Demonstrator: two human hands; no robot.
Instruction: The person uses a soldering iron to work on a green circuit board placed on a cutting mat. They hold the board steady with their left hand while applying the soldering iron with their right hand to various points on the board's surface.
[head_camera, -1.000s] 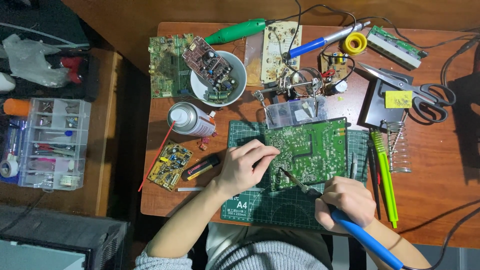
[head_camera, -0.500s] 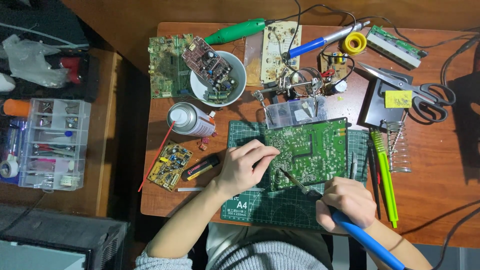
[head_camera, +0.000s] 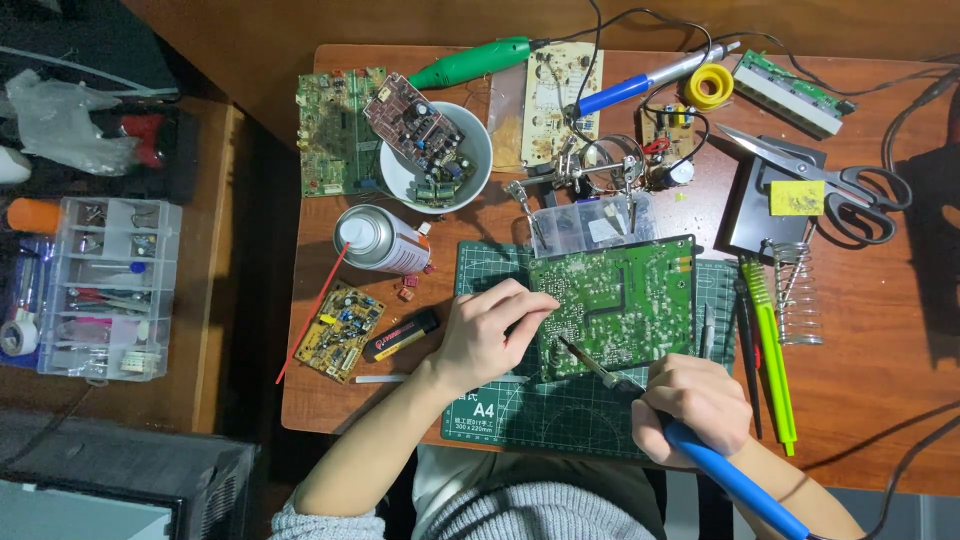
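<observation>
A green circuit board (head_camera: 625, 300) lies on a dark green cutting mat (head_camera: 560, 410) near the front of the wooden table. My left hand (head_camera: 490, 335) rests on the board's left edge, fingers curled against it. My right hand (head_camera: 695, 405) grips a blue-handled soldering iron (head_camera: 735, 480); its metal tip (head_camera: 570, 350) touches the board's lower left part, just right of my left fingertips.
A spray can (head_camera: 380, 240), a small yellow board (head_camera: 340, 330) and a black lighter (head_camera: 400, 335) lie left of the mat. Behind it stand a white bowl (head_camera: 435, 155) holding boards, a helping-hands clamp (head_camera: 590, 170), scissors (head_camera: 840, 185) and a solder roll (head_camera: 710, 85). A green tool (head_camera: 770, 350) lies right. A parts organiser (head_camera: 100, 285) sits far left.
</observation>
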